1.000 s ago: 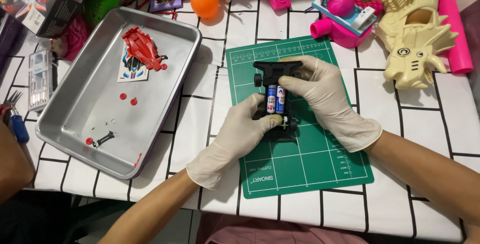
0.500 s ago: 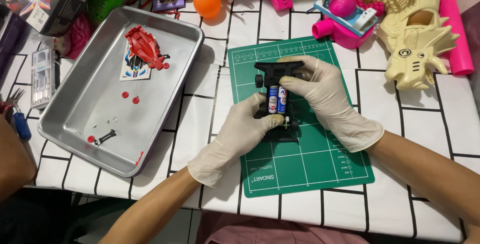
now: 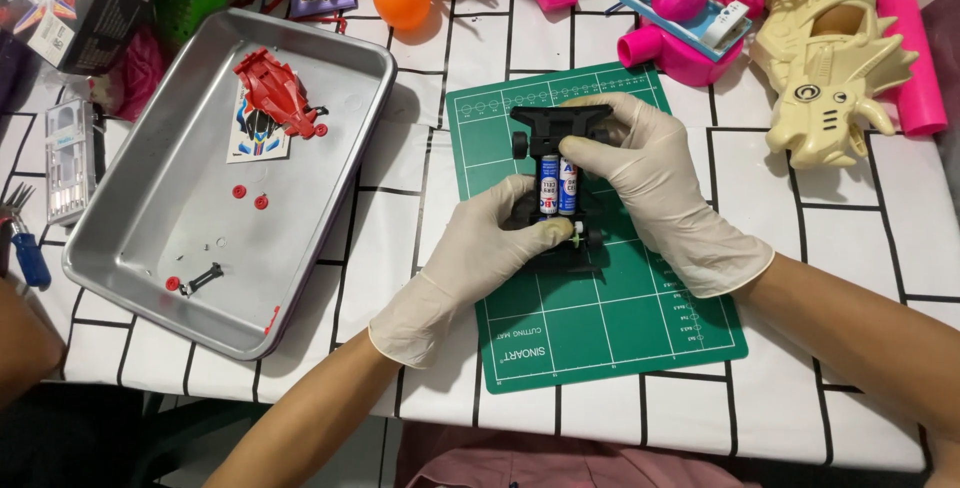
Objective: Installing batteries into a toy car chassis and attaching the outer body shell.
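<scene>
— White tiles with black lines, is that what you're working over?

— Yes, that's the worktop (image 3: 860, 248) I'm leaning over. On its left side a big metal tray (image 3: 150, 218) is sitting, and in the middle a green cutting mat (image 3: 620, 318) is lying flat.

— And your hands?

— Both are wearing pale gloves. My right hand (image 3: 650, 183) is closing around the upper end of a black toy car chassis (image 3: 558, 128), fingers curling over its bumper. My left hand (image 3: 490, 248) is clamping the lower end, thumb pressing at the chassis side.

— Where's the chassis sitting?

— It's resting on the mat's upper half, between my two hands, with two batteries (image 3: 558, 183) showing side by side in its middle.

— Anything in the tray?

— A red car body shell (image 3: 275, 93) is lying on a sticker sheet (image 3: 252, 138) near the far end. Closer to me, small red round parts (image 3: 248, 196) are lying loose on the metal.
</scene>
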